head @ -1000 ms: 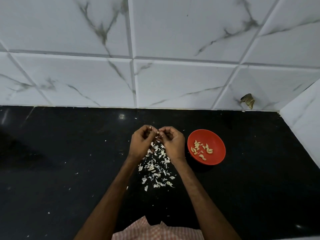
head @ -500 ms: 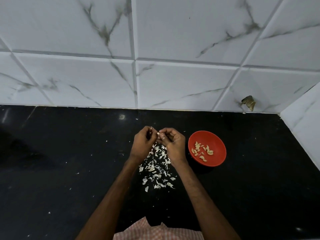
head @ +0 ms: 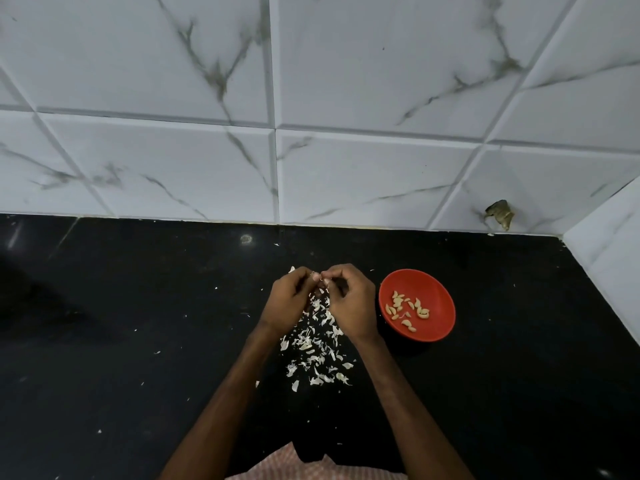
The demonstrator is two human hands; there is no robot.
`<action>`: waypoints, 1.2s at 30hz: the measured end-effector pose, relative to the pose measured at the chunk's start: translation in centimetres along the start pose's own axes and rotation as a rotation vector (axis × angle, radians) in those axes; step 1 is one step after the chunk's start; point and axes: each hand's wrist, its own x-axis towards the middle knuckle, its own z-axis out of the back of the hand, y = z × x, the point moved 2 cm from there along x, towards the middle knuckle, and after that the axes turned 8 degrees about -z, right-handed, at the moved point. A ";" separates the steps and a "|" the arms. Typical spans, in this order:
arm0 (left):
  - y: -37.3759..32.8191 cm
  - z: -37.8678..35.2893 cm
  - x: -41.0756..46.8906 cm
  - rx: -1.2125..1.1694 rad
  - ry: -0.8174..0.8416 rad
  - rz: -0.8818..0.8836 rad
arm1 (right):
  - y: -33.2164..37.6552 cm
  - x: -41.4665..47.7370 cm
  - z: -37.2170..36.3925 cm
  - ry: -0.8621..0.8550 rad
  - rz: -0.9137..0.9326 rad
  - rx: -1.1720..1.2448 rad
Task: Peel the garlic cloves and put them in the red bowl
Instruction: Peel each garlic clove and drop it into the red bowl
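My left hand [head: 289, 299] and my right hand [head: 351, 303] meet fingertip to fingertip above the black counter, both pinching one small garlic clove [head: 321, 278] that is mostly hidden by the fingers. Below the hands lies a heap of white garlic skins [head: 317, 351]. The red bowl [head: 440, 299] stands just right of my right hand, with several peeled cloves [head: 407, 310] inside.
The black counter [head: 138, 341] carries scattered skin flecks. A white marble-tiled wall [head: 311, 133] rises behind it and a side wall [head: 609, 258] closes the right. A small brownish scrap [head: 500, 214] sits at the wall's base, back right.
Both hands have stayed together over the skin heap, with only small finger movements on the clove. The bowl has not moved.
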 end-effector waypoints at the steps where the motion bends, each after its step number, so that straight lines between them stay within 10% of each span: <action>1: 0.1 0.1 0.0 0.016 -0.004 -0.001 | 0.1 0.0 -0.1 0.006 0.023 -0.011; 36: -0.1 -1.0 -0.4 0.272 -0.116 0.038 | 0.4 1.1 -0.5 0.119 -0.166 -0.264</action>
